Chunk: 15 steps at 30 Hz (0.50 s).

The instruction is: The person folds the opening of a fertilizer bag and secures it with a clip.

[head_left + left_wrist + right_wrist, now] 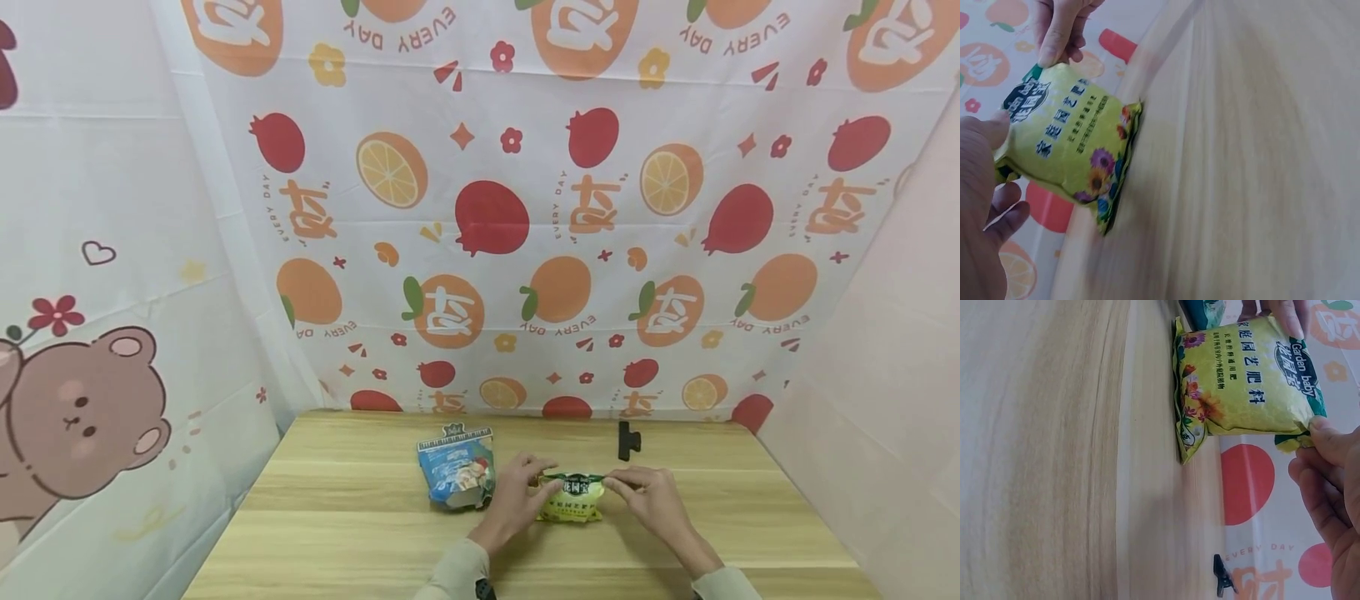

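A yellow-green bag of garden fertilizer [572, 507] with flowers printed along its bottom stands on the wooden table between both hands. My left hand [517, 490] pinches its upper left corner, thumb on the front. At the upper right corner, my right hand [654, 498] pinches the bag between thumb and fingers. The right wrist view shows the fertilizer bag [1241, 381] with its dark green top band folded over at the corner beside the right thumb. In the left wrist view the bag's [1066, 137] lower edge meets the tabletop.
Left of the hands sits a blue bag [456, 471] with a black-and-white strip across its top. A black clip [626, 442] lies behind the right hand. Behind the wooden table [337, 517] hangs a fruit-printed cloth [480, 367], and another printed cloth [210, 400] covers the left side.
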Each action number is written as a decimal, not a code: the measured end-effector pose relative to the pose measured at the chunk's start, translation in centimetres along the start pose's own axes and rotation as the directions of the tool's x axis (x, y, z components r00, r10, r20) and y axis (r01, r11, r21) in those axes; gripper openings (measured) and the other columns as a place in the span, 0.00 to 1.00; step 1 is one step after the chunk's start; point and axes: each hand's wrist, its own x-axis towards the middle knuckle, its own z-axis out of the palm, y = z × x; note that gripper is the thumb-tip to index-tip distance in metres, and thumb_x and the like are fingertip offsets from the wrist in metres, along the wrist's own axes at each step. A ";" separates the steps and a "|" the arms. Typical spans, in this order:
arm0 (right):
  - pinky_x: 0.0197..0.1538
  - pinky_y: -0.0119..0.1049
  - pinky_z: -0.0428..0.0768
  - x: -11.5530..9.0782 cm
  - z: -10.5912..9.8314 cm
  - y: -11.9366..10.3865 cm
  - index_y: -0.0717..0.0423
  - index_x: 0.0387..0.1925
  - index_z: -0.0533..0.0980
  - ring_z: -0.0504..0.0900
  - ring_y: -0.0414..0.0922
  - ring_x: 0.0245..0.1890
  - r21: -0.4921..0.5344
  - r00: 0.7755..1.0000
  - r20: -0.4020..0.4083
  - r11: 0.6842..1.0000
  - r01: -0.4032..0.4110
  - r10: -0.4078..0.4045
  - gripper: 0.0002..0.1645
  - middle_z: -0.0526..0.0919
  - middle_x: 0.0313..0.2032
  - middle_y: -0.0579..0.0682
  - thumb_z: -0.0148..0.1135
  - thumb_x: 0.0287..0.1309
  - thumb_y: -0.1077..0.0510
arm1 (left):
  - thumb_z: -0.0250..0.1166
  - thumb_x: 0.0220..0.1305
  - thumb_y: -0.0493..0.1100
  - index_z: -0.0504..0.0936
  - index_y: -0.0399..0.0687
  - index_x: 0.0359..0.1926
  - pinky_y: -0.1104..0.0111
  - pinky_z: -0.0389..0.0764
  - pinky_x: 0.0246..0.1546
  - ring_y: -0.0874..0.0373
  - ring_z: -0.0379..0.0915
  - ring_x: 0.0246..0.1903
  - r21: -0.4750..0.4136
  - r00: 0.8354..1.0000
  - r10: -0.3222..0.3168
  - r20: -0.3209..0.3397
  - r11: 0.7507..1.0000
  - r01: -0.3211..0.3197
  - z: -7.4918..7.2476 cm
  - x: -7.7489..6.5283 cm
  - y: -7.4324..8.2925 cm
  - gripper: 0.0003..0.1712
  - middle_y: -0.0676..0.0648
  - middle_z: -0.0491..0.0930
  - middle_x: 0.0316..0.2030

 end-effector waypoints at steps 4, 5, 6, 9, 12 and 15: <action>0.29 0.23 0.82 -0.1 -0.1 -0.1 0.44 0.29 0.89 0.85 0.27 0.27 0.017 0.998 0.014 0.998 -0.058 0.057 0.07 0.92 0.29 0.44 0.78 0.50 0.61 | 0.70 0.65 0.47 0.89 0.49 0.46 0.76 0.80 0.35 0.58 0.76 0.34 -0.060 0.999 -0.031 0.019 0.998 0.032 0.6 -0.1 -0.1 0.11 0.44 0.80 0.36; 0.29 0.23 0.82 -0.1 -0.2 -0.1 0.43 0.29 0.89 0.85 0.28 0.27 0.020 0.998 0.017 0.997 -0.069 0.068 0.08 0.92 0.29 0.44 0.78 0.50 0.61 | 0.70 0.65 0.47 0.89 0.49 0.44 0.75 0.81 0.36 0.57 0.78 0.35 -0.079 0.999 -0.038 0.020 0.996 0.039 0.6 -0.1 -0.2 0.10 0.44 0.82 0.37; 0.29 0.24 0.82 -0.1 -0.2 -0.1 0.42 0.29 0.89 0.85 0.27 0.27 0.022 0.997 0.021 0.997 -0.080 0.080 0.08 0.91 0.28 0.43 0.78 0.50 0.60 | 0.70 0.65 0.47 0.89 0.50 0.44 0.74 0.83 0.36 0.57 0.80 0.37 -0.099 0.999 -0.046 0.024 0.994 0.049 0.7 -0.1 -0.2 0.10 0.45 0.84 0.39; 0.28 0.26 0.83 0.0 -0.3 -0.1 0.41 0.28 0.89 0.84 0.27 0.26 0.026 0.994 0.030 0.994 -0.102 0.101 0.08 0.91 0.28 0.42 0.78 0.50 0.60 | 0.69 0.67 0.47 0.89 0.49 0.45 0.70 0.86 0.40 0.56 0.85 0.43 -0.168 0.996 -0.075 0.053 0.982 0.083 0.6 -0.2 -0.3 0.10 0.47 0.88 0.44; 0.29 0.27 0.83 0.1 -0.5 -0.1 0.42 0.27 0.89 0.83 0.26 0.26 0.024 0.993 0.040 0.994 -0.109 0.108 0.07 0.91 0.27 0.41 0.78 0.50 0.60 | 0.67 0.69 0.48 0.88 0.47 0.48 0.71 0.86 0.41 0.55 0.86 0.44 -0.212 0.990 -0.105 0.091 0.970 0.122 0.5 -0.3 -0.4 0.13 0.45 0.89 0.46; 0.30 0.27 0.83 0.2 -0.8 0.0 0.42 0.27 0.89 0.83 0.26 0.26 0.026 0.991 0.059 0.993 -0.119 0.117 0.07 0.91 0.27 0.41 0.78 0.50 0.60 | 0.65 0.70 0.49 0.88 0.46 0.50 0.74 0.85 0.41 0.56 0.87 0.44 -0.236 0.985 -0.128 0.119 0.960 0.153 0.4 -0.3 -0.5 0.15 0.44 0.89 0.47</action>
